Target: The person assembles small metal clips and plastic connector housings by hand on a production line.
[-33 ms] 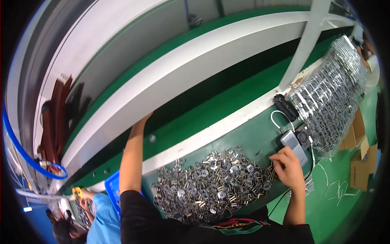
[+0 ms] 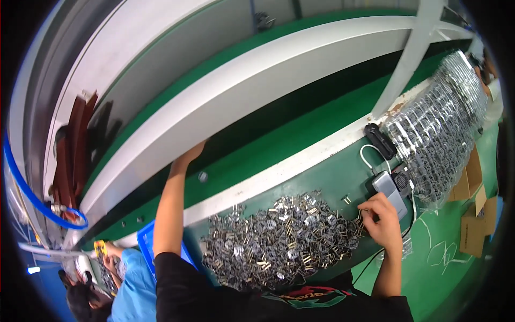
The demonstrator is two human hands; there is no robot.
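A broad heap of small grey parts with shiny metal prongs (image 2: 279,241) lies on the green tabletop (image 2: 257,199) in front of me. At the heap's right edge is my right hand (image 2: 384,221), its fingers curled and pressed together. Whatever they pinch, if anything, is too small to make out. One loose pronged part (image 2: 347,200) lies just left of its fingertips. My left arm stretches forward over the white table edge, and my left hand (image 2: 193,154) reaches beneath a long white beam (image 2: 257,88), which hides its fingers. A small pale piece (image 2: 203,176) rests on the green strip near that wrist.
A grey box-shaped device (image 2: 390,194) with cables and a black object (image 2: 379,141) stand right of the heap. Beyond lie stacked clear plastic trays of parts (image 2: 434,134). A blue bin (image 2: 146,242) sits beside my left arm. Co-workers, one in a blue shirt (image 2: 134,284), are at left.
My left hand shows slightly more below the beam. The loose pronged part near my right fingertips now stands out clearly. My right hand stays by the heap's edge; the view has shifted a little.
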